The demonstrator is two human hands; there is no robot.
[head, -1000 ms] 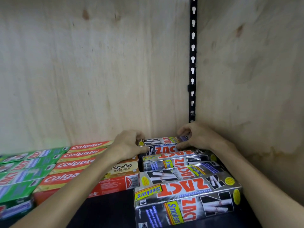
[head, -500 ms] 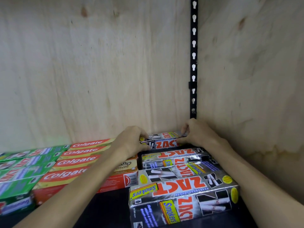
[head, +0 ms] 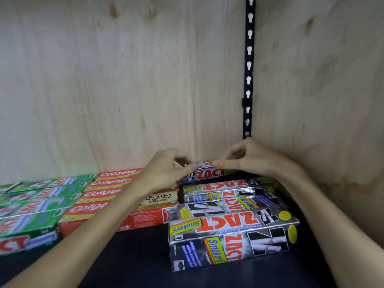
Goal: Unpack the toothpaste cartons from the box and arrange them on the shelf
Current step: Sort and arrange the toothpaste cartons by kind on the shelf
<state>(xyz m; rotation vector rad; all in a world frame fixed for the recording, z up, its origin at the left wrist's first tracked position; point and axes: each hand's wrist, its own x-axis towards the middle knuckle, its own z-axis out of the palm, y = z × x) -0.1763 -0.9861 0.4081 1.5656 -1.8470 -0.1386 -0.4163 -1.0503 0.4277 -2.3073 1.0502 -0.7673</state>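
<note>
Left hand: we see the left hand reaching to the back of the shelf, its fingers curled, with thumb and forefinger meeting at the left end of the rearmost silver carton. Whether they pinch the carton's top edge or only touch it, we cannot tell.

Right hand: the right hand mirrors it, fingers curled, its extended fingertip lying on the carton's top edge at the right. A firm grip is not visible.

Rearmost silver carton: it lies just under both sets of fingertips, against the plywood back wall, its "ZACT" face turned towards us. The two fingertips nearly meet above its middle.

Silver carton row: nearer to us than the fingers, we count further silver cartons running forward, ending in the front silver carton, which lies between the two forearms.

Red cartons: to the left of the left fingers, partly under the left forearm, lies a row of red Colgate cartons, with a beige-topped carton touching the silver row.

Green cartons: farther left again lie green cartons, well apart from both hands.

Shelf: the dark shelf board shows below the forearms.

Upright: a black slotted rail rises in the corner directly above the right knuckles.
</note>
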